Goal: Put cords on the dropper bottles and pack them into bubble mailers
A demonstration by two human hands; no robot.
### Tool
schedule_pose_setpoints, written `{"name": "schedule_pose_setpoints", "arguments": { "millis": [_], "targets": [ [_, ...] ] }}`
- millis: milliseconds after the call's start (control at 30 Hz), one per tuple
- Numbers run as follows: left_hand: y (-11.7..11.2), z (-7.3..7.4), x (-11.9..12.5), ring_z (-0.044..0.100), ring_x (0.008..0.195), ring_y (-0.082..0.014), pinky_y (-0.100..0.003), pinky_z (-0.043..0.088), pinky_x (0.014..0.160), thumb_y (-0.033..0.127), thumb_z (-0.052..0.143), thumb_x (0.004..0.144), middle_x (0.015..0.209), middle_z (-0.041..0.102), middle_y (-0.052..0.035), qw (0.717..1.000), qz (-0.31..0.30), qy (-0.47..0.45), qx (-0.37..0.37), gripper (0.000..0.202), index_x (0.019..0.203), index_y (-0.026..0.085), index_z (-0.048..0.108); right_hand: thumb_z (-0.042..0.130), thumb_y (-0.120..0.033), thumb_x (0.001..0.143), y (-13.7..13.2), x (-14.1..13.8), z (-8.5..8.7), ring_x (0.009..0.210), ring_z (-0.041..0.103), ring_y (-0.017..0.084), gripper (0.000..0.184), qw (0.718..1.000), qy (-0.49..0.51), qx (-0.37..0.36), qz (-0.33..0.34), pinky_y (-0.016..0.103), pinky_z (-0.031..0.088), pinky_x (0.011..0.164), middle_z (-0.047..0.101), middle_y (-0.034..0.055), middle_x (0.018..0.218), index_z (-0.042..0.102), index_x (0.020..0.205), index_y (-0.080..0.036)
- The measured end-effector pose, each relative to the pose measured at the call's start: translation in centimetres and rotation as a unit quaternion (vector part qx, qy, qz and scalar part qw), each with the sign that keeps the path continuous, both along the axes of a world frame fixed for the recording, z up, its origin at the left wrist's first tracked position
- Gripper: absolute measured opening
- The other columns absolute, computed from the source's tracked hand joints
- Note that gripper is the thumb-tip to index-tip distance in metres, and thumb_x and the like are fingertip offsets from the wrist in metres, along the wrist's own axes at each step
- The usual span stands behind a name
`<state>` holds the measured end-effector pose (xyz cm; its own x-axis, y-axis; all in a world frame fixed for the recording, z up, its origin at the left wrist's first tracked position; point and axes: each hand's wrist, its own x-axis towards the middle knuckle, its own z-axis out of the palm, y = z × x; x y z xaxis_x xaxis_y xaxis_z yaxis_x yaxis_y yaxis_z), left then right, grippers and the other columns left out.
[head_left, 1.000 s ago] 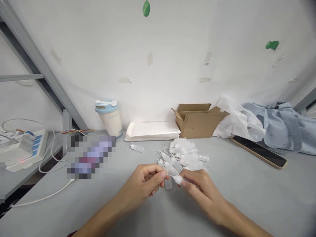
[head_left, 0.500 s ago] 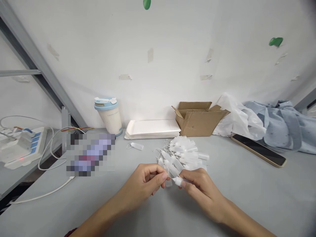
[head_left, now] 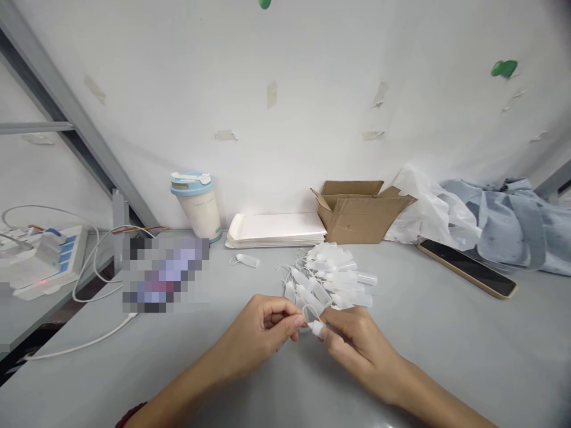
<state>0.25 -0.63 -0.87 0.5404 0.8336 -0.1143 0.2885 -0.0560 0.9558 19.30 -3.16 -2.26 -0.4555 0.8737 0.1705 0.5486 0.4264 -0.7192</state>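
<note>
one small white nozzle-tipped plastic bottle (head_left: 316,329) sits gripped in the right hand (head_left: 359,340) — the left hand (head_left: 270,326) pinches its thin white loop (head_left: 311,307) near the tip, seemingly lining up; steady alignment is called for.

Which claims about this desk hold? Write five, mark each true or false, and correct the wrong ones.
1. The right hand holds a small bottle. True.
2. The lidded cup stands right of the cardboard box. False: it stands left of it.
3. One loose bottle lies apart from the pile of bottles. True.
4. The dark-screened phone stands upright. False: it lies flat on the desk.
5. The cardboard box is open. True.
</note>
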Motion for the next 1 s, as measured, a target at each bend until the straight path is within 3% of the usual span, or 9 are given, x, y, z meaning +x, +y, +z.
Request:
{"name": "schedule_pose_setpoints", "arguments": {
  "millis": [367, 600, 800, 1000],
  "targets": [
    [-0.6, 0.0, 0.4, 0.043, 0.052, -0.0077, -0.019, 0.037, 0.052, 0.027, 0.048, 0.084, 0.059, 0.054, 0.0024, 0.998, -0.004, 0.012, 0.058, 0.025, 0.066, 0.014, 0.059, 0.036, -0.028, 0.084, -0.2, -0.1, -0.1, 0.046, 0.025, 0.008, 0.03, 0.999, 0.012, -0.026, -0.018, 0.024, 0.02, 0.046, 0.022, -0.0068, 0.05, 0.027, 0.056, -0.02],
    [-0.1, 0.1, 0.0, 0.044, 0.05, -0.007, -0.018, 0.037, 0.05, 0.032, 0.05, 0.084, 0.061, 0.054, 0.0024, 1.0, -0.023, -0.012, -0.003, 0.025, 0.07, 0.014, 0.061, 0.035, -0.027, 0.084, -0.3, -0.4, 0.5, 0.049, 0.029, 0.008, 0.028, 0.997, 0.046, -0.058, -0.024, 0.022, 0.023, 0.048, 0.027, -0.0059, 0.052, 0.036, 0.057, -0.019],
    [0.9, 0.6, -0.9, 0.046, 0.053, -0.0083, -0.02, 0.038, 0.052, 0.041, 0.048, 0.086, 0.064, 0.057, 0.0001, 1.0, -0.015, -0.014, -0.005, 0.034, 0.075, 0.013, 0.065, 0.034, -0.027, 0.083, -0.3, -0.4, 0.7, 0.049, 0.03, 0.009, 0.027, 0.995, 0.058, -0.069, -0.043, 0.022, 0.024, 0.048, 0.03, -0.0057, 0.052, 0.046, 0.061, -0.018],
    [0.2, 0.7, -0.2, 0.047, 0.056, -0.0088, -0.02, 0.039, 0.054, 0.035, 0.058, 0.08, 0.063, 0.056, 0.0017, 1.0, -0.014, 0.001, -0.026, 0.022, 0.075, 0.014, 0.063, 0.037, -0.027, 0.083, -0.2, -0.6, 0.4, 0.049, 0.03, 0.009, 0.027, 0.992, 0.075, -0.085, -0.063, 0.023, 0.024, 0.047, 0.031, -0.0056, 0.052, 0.047, 0.06, -0.017]
  ]
}}
